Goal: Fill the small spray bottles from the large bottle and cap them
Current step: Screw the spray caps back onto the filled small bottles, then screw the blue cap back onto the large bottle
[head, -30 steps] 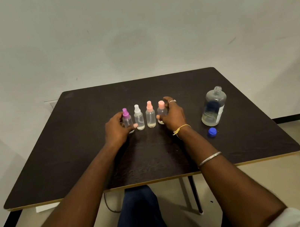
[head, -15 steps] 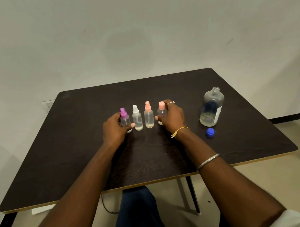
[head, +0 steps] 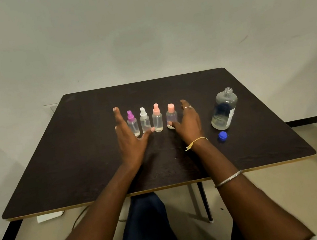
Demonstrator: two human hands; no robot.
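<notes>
Both hands have come off the ends of the row. Half a second back they were curled round the purple-capped bottle (head: 132, 124) and the pink-capped bottle (head: 171, 116), and now neither holds anything. Those two stand upright with the white-capped bottle (head: 145, 121) and the peach-capped bottle (head: 157, 119) between them, four in a line across the middle of the table (head: 75, 153), each with its spray top on. How full they are I cannot make out from where I stand. The left hand (head: 129, 139) is spread wide, fingers straight, just beside the purple-capped bottle, its thumb reaching in front of the white-capped bottle. The right hand (head: 189, 124) is loosely open just beside the pink-capped bottle, thumb tip in front of its base. Off to the right of that hand, apart from the row, the large bottle (head: 224, 109) stands upright with its neck bare, and its blue cap (head: 223, 136) lies on the table just in front of it. The right hand is plainly the nearer one, so I would expect it to go for that cap.
</notes>
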